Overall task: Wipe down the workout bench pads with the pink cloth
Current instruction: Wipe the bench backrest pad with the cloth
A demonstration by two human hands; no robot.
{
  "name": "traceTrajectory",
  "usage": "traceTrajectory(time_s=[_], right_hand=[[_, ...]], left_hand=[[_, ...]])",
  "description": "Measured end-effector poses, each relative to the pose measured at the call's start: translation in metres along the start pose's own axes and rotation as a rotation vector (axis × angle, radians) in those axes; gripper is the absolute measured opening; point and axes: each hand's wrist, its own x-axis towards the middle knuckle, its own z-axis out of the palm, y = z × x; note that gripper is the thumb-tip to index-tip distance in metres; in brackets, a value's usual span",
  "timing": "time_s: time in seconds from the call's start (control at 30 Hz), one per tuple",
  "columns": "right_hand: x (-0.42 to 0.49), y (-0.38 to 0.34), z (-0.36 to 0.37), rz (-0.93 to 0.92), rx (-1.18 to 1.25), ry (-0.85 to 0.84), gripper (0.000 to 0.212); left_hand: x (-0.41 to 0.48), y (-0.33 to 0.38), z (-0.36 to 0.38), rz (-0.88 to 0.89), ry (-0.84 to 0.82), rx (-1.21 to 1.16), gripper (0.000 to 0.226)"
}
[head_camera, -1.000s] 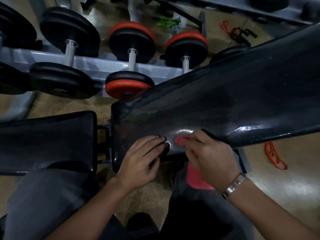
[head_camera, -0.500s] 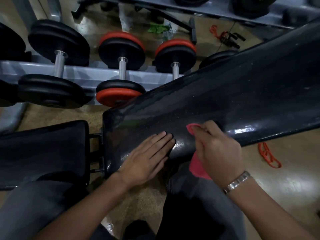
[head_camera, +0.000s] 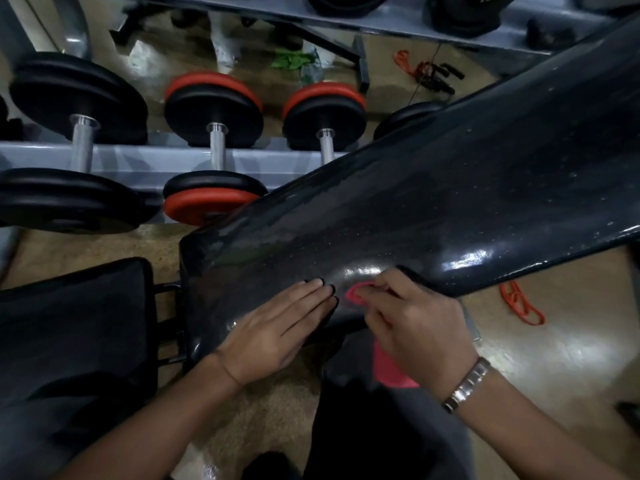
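Cloth first: the pink cloth hangs from my right hand off the near edge of the long back pad, and its bunched upper end shows under my fingertips, pressed on the shiny surface. My right grip is pinching the cloth. Half a second ago that hand sat a little farther up and right on the pad; now it is back toward the near edge, close to my left fingertips, so I read this as the return half of a short scrubbing stroke on one spot. My left hand lies flat, fingers together and empty, bracing the pad, as it did before. To the left the seat pad looks untouched. Farther off, dumbbells sit on their rack. I judge most of the long pad is left to wipe.
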Motion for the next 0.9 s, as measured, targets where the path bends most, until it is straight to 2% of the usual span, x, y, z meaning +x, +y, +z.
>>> traceTrajectory(time_s=[0.13,0.23,0.3,0.37,0.43,0.5,0.57,0.63,0.7,0.77,0.83,0.9], right_hand=[[0.016,0.011,-0.010,0.162,-0.066,0.131,0.024],[0.004,0.002,-0.003,0.083,-0.061,0.076,0.041],[0.001,0.008,-0.007,0.017,-0.027,0.041,0.035],[0.011,0.021,-0.014,0.073,-0.028,0.086,0.026],[0.021,0.027,-0.018,0.164,-0.057,0.132,0.030],[0.019,0.023,-0.013,0.145,-0.050,0.096,0.037],[0.013,0.019,-0.010,0.074,-0.005,0.024,0.034],[0.013,0.026,-0.017,0.084,0.049,-0.022,0.028],[0.019,0.035,-0.024,0.151,0.050,0.034,0.025],[0.020,0.034,-0.023,0.208,-0.009,0.085,0.030],[0.011,0.024,-0.019,0.172,-0.039,0.084,0.037],[0.006,0.023,-0.020,0.100,-0.037,0.059,0.035]], left_hand=[[0.014,0.005,0.002,0.017,-0.024,-0.063,0.052],[0.020,0.005,0.005,-0.002,-0.011,-0.080,0.040],[0.019,0.007,0.006,-0.007,-0.020,-0.088,0.040],[0.018,0.005,0.007,-0.012,-0.028,-0.088,0.042],[0.017,0.002,0.011,-0.016,-0.008,-0.081,0.041],[0.015,0.002,0.016,-0.008,0.005,-0.080,0.040],[0.016,0.002,0.018,-0.006,0.009,-0.083,0.044],[0.018,0.001,0.017,-0.024,0.009,-0.094,0.045],[0.020,0.002,0.015,-0.029,0.015,-0.091,0.049],[0.018,0.002,0.017,-0.022,-0.013,-0.089,0.062],[0.018,0.005,0.013,-0.007,-0.032,-0.091,0.064],[0.021,0.002,0.009,-0.023,-0.039,-0.090,0.064]])
